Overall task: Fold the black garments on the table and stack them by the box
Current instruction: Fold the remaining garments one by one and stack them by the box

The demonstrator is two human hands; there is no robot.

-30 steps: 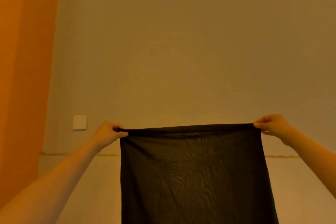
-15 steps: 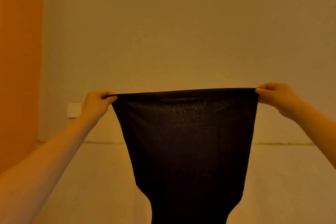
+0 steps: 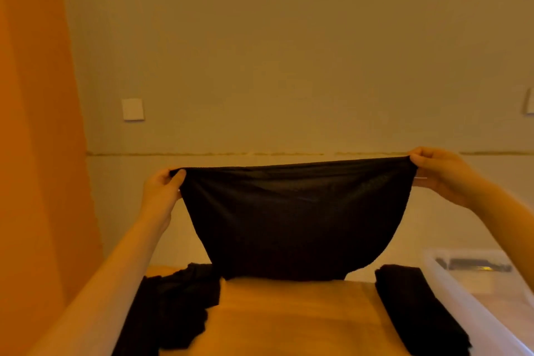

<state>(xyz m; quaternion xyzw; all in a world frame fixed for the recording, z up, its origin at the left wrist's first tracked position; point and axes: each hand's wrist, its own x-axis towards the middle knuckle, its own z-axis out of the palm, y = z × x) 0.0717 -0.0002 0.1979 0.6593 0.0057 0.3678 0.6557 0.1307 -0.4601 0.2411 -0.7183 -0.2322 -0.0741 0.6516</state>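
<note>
A black garment (image 3: 291,220) hangs stretched in the air above the far part of the wooden table (image 3: 289,318). My left hand (image 3: 161,191) pinches its top left corner and my right hand (image 3: 436,173) pinches its top right corner. Its lower edge sags toward the table. A loose pile of black garments (image 3: 173,306) lies on the table's left side. A folded black stack (image 3: 413,306) lies on the right, touching the clear plastic box (image 3: 474,292).
An orange curtain (image 3: 34,153) hangs along the left. A plain wall (image 3: 289,52) stands behind the table, with a white switch plate (image 3: 132,109). The box holds dark items at its far end.
The view has tilted down, so the table, the pile, the stack and the box have come into sight. The held garment has come lower and now sags in a curve.
</note>
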